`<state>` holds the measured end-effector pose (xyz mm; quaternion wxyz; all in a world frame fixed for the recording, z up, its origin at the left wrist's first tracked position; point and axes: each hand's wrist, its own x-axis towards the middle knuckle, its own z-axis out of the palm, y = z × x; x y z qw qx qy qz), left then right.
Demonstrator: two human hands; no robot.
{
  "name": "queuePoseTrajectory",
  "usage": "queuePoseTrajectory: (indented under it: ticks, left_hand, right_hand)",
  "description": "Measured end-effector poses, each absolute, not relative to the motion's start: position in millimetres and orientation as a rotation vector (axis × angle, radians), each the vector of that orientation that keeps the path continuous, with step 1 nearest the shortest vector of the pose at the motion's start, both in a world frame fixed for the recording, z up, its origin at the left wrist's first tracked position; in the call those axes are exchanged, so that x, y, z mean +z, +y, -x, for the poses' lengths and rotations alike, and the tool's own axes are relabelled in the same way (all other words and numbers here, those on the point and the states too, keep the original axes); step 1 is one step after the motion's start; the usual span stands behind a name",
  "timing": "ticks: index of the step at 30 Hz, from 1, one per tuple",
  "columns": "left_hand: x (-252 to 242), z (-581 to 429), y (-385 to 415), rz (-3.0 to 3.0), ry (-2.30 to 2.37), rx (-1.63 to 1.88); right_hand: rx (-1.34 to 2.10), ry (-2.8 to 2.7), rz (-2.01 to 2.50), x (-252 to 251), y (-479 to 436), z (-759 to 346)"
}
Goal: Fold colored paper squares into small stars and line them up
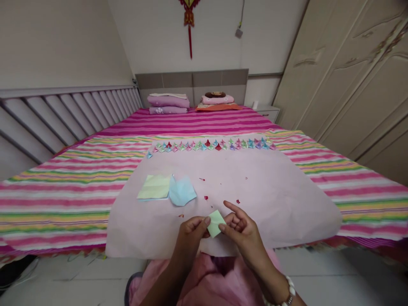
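Note:
A small light-green square of folded paper is held between both hands, turned so one corner points up. My left hand pinches its left edge between thumb and fingers. On the opposite side, the thumb of my right hand presses the paper, with the index finger stretched out and the others curled behind. Ahead and to the left lie a stack of pale yellow-green paper sheets and a creased light-blue sheet.
Small folded paper pieces in many colours line the far edge of the pale sheet on the striped bed. Red scraps lie before my hands. Folded bedding sits at the headboard; a wardrobe stands right.

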<state>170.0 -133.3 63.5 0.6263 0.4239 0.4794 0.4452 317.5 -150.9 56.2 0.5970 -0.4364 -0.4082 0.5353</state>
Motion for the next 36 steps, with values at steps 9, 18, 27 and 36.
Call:
queuePoseTrajectory:
  ticks: [9, 18, 27, 36]
  left_hand:
    - [60, -178, -138, -0.632, 0.834, 0.976]
    - [62, -168, -142, -0.293, 0.523, 0.747]
    - [71, -173, -145, -0.582, 0.705, 0.675]
    - [77, -164, -135, -0.821, 0.753, 0.928]
  right_hand:
    - [1.240, -0.917, 0.917, 54, -152, -320]
    - [1.513, -0.884, 0.793, 56, -152, -325]
    - [1.553, -0.916, 0.788, 60, -151, -322]
    - [1.430, -0.915, 0.966, 58, -150, -325]
